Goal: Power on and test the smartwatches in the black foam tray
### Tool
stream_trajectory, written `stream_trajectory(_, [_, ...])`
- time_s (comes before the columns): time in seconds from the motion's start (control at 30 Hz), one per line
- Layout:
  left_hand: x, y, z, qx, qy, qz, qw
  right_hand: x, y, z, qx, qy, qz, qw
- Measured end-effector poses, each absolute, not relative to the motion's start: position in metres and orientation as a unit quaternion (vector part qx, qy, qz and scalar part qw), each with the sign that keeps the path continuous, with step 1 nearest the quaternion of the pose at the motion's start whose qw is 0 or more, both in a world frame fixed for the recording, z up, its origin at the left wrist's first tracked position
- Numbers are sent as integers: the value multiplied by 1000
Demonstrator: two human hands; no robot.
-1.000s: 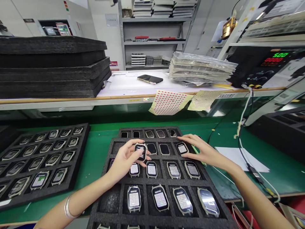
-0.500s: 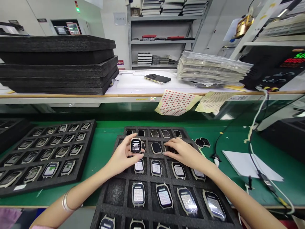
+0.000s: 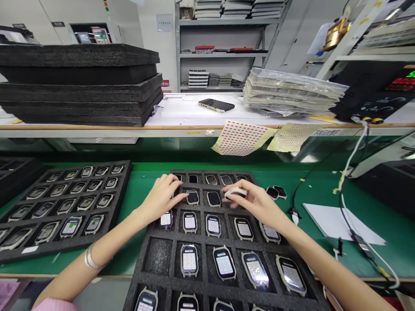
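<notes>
A black foam tray lies before me with several smartwatch bodies in its pockets, most with lit screens. My left hand rests over the tray's upper left, fingers curled, fingertips beside a dark-screened watch lying in its pocket. My right hand is over the tray's upper right and pinches a watch body held edge-on above the pockets. A silver bracelet is on my left wrist.
A second foam tray of watches lies to the left on the green belt. Two loose watch bodies, cables and a white sheet are to the right. Stacked foam trays, a phone and sticker sheets sit on the shelf behind.
My left hand has set the watch it held into a pocket and let go. My right hand has lifted a watch body out of the upper row.
</notes>
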State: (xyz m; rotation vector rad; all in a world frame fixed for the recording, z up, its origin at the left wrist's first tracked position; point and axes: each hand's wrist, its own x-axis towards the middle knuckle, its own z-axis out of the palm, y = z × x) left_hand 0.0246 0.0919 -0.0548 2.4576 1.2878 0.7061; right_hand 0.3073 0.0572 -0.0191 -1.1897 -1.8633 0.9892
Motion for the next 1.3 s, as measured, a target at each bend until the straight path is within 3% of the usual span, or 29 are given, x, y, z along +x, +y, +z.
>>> stream_trajectory(0.13, [69,87,-60,842,458,234,165,289,58,-7,-463,-624,481,406])
stream_trajectory(0.33, [84,94,-73,789,499,275,229,279,56,-21,-332,-534,641,441])
stream_trajectory(0.9, [92,74,-40,500,295,443,683,291,50,-30,-239,-464,726,449])
stream_trajectory(1.3, [93,61,-49,670,383,435,464,293,49,-32,-247,-458,734,436])
